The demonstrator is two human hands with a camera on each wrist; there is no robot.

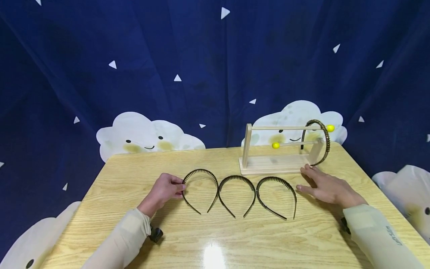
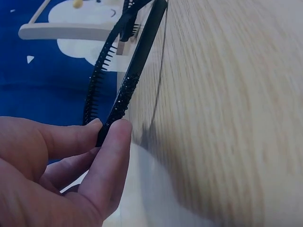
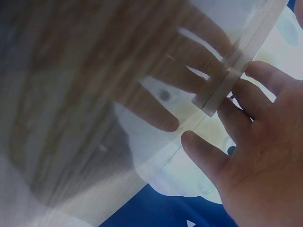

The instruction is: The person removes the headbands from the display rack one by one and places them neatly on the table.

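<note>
At the left end of a row of dark toothed headbands, my left hand [image 1: 167, 188] pinches the side of the nearest headband [image 1: 201, 170] between thumb and fingers. The left wrist view shows this grip on the beaded part of the black band [image 2: 124, 94]. A middle headband [image 1: 237, 177] and a right headband [image 1: 274, 178] lie beside it, ends toward me. My right hand [image 1: 330, 188] has its fingers extended, fingertips right at the front right end of the wooden rack's base [image 1: 275, 169]. A braided-looking headband [image 1: 327, 140] hangs on the rack's upper rod.
The rack has two horizontal rods with yellow balls at their ends, the upper ball [image 1: 330, 128] to the right and the lower ball [image 1: 276, 145] nearer the middle. A dark blue curtain [image 1: 188, 48] with clouds hangs behind the wooden table [image 1: 188, 243].
</note>
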